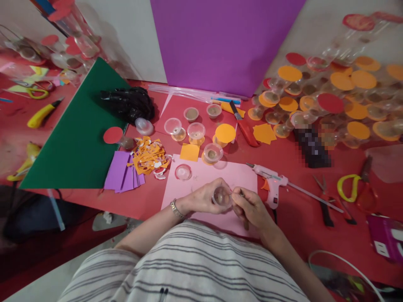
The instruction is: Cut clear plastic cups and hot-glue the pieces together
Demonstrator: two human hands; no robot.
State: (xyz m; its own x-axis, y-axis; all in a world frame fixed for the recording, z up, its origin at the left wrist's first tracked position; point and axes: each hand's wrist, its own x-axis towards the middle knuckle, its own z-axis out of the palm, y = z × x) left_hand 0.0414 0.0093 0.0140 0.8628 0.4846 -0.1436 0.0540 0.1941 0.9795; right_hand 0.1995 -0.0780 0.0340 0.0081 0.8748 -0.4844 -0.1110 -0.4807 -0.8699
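My left hand (pixel 206 196) is wrapped round a small see-through plastic cup (pixel 222 197), tilted so its mouth faces me. My right hand (pixel 250 205) is closed in a pinch at the cup's right rim. A thin brownish end pokes out below its fingers; I cannot make out what it is. Under both hands lies a pink sheet (pixel 182 197), with a round plastic lid with a reddish rim (pixel 183 172) on it. Right of my right hand, a pink glue gun (pixel 270 180) rests with a glue stick in its back.
Orange paper scraps (pixel 149 155), purple paper pieces (pixel 121 172) and a green board (pixel 75 138) lie left. Several plastic cups (pixel 213 153) stand ahead, near a red cutter (pixel 247 128). At right are pliers (pixel 324 203), scissors (pixel 357 186) and stacked cups with orange discs (pixel 355 111).
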